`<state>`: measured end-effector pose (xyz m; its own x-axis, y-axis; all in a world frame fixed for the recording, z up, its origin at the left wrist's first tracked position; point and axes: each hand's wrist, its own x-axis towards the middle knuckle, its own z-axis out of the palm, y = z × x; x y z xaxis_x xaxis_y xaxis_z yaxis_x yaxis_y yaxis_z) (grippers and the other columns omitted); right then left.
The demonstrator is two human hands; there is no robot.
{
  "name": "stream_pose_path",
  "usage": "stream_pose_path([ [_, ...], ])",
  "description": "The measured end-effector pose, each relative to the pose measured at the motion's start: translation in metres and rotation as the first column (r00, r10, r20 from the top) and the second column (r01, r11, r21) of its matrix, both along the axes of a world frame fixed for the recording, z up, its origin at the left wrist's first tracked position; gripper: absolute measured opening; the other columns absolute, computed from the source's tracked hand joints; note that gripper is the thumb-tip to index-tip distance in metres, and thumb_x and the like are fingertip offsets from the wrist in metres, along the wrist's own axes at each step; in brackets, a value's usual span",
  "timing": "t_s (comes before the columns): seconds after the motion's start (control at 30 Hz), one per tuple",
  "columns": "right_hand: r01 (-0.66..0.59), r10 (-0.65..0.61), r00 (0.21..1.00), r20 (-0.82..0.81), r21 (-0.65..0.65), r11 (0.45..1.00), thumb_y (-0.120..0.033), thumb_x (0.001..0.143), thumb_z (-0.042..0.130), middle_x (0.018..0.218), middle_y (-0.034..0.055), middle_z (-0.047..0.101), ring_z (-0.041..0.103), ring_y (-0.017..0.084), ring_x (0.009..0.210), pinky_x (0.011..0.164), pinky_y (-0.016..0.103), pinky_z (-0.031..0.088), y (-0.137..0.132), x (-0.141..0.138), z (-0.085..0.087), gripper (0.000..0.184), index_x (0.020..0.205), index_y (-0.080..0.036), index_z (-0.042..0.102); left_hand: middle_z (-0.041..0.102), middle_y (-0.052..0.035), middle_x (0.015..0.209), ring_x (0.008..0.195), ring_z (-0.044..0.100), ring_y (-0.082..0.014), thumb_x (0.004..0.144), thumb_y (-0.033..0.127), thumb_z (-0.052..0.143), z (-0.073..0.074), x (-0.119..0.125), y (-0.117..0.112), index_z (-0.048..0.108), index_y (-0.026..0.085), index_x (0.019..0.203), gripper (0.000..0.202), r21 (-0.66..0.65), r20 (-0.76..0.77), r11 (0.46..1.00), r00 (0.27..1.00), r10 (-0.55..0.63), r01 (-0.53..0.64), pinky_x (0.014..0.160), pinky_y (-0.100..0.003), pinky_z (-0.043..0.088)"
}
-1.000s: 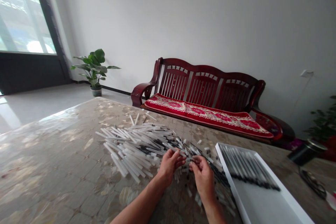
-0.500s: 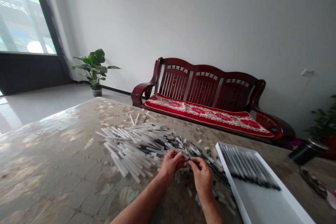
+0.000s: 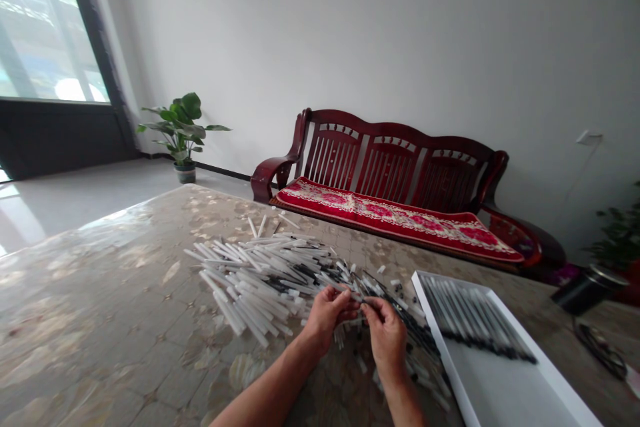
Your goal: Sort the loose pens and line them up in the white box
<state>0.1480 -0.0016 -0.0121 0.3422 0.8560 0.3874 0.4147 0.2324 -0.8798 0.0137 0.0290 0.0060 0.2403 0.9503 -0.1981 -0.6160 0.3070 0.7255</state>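
Right hand (image 3: 387,333) has closed the gap to left hand (image 3: 325,317) over the last second; both now meet at one pen barrel (image 3: 356,296).
Barrel's between them: left fingers clamped on its pale length, right fingertips pinched at the dark end, exact contact too small to tell. Reads as two-handed end work now. Around it: loose pen barrels (image 3: 250,280) left, white tray (image 3: 510,380) with pen row (image 3: 475,317) right.

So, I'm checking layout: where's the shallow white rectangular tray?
Head view, lower right: the white tray lies on the brown patterned table, to the right of the right hand.
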Motion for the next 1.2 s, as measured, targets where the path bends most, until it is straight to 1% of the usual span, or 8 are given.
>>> stream_pose_path([
  [0.17,0.028,-0.038,0.979,0.199,0.056,0.998,-0.051,0.090,0.051,0.080,0.0074,0.073,0.068,0.021,0.072,0.066,0.028,0.051,-0.003,-0.003,0.006,0.034,0.086,-0.021,0.066,0.070,-0.0016,0.068,0.062,0.068,-0.0152,0.054,0.042,0.089,0.000,0.001,-0.003,0.062,0.015,0.078,0.045,0.028,-0.008,0.999,1.000,0.018,-0.018,0.057,-0.024,0.054],
  [0.33,0.056,-0.073,0.938,0.339,0.060,0.997,-0.052,0.097,0.032,0.065,0.0035,0.065,0.062,0.019,0.060,0.057,0.027,0.045,-0.004,-0.008,0.011,0.045,0.071,-0.024,0.056,0.069,-0.0008,0.065,0.059,0.067,-0.0147,0.054,0.042,0.089,-0.001,0.005,-0.005,0.062,0.015,0.078,0.045,0.050,-0.022,0.999,1.000,0.014,-0.013,0.056,-0.024,0.053],
  [0.47,0.016,-0.018,0.954,0.298,0.011,1.000,-0.050,0.098,0.030,0.074,0.0045,0.069,0.065,0.019,0.067,0.062,0.027,0.048,-0.005,-0.006,0.015,0.044,0.080,-0.023,0.060,0.068,-0.0008,0.064,0.059,0.067,-0.0147,0.052,0.042,0.090,0.000,0.004,-0.002,0.063,0.014,0.076,0.045,0.033,-0.020,0.999,0.999,0.043,-0.043,0.055,-0.024,0.053],
  [0.57,-0.032,0.031,0.966,0.256,0.001,0.999,-0.048,0.095,0.039,0.086,0.0056,0.071,0.067,0.019,0.078,0.069,0.027,0.049,-0.005,-0.004,0.016,0.035,0.091,-0.021,0.061,0.069,-0.0014,0.065,0.060,0.067,-0.0150,0.051,0.042,0.090,0.001,0.003,-0.001,0.063,0.014,0.075,0.046,0.027,-0.030,0.999,0.998,0.047,-0.046,0.055,-0.024,0.053],
  [0.73,-0.004,0.022,0.958,0.285,-0.062,0.998,-0.049,0.095,0.036,0.065,0.0027,0.066,0.062,0.019,0.060,0.058,0.027,0.045,-0.006,-0.003,0.015,0.041,0.073,-0.023,0.059,0.068,-0.0009,0.064,0.058,0.067,-0.0145,0.051,0.042,0.090,0.001,0.003,-0.002,0.063,0.014,0.075,0.045,0.043,-0.040,0.999,0.999,0.032,-0.030,0.054,-0.023,0.053],
  [0.9,-0.039,0.045,0.967,0.251,-0.028,0.999,-0.048,0.094,0.041,0.085,0.0052,0.072,0.067,0.020,0.078,0.068,0.027,0.049,-0.008,-0.004,0.019,0.035,0.090,-0.022,0.062,0.068,-0.0016,0.065,0.060,0.067,-0.0155,0.053,0.042,0.089,0.002,0.002,-0.002,0.063,0.014,0.074,0.044,0.045,-0.050,0.998,0.997,0.052,-0.050,0.054,-0.024,0.053],
  [1.07,-0.010,0.032,0.953,0.302,-0.074,0.997,-0.051,0.096,0.034,0.066,0.0026,0.067,0.063,0.019,0.061,0.058,0.027,0.044,-0.008,-0.002,0.018,0.044,0.073,-0.023,0.059,0.069,-0.0021,0.064,0.058,0.066,-0.0148,0.053,0.042,0.089,0.002,0.003,-0.002,0.064,0.014,0.075,0.043,0.064,-0.065,0.998,0.998,0.013,-0.008,0.054,-0.023,0.052],
  [1.2,-0.027,0.042,0.952,0.303,-0.053,0.998,-0.051,0.096,0.035,0.079,0.0041,0.070,0.066,0.019,0.072,0.065,0.026,0.047,-0.009,-0.002,0.019,0.040,0.084,-0.023,0.061,0.068,-0.0013,0.061,0.057,0.066,-0.0142,0.052,0.045,0.088,0.001,0.004,-0.002,0.063,0.014,0.073,0.045,0.055,-0.079,0.998,0.996,0.030,-0.026,0.054,-0.023,0.052],
])
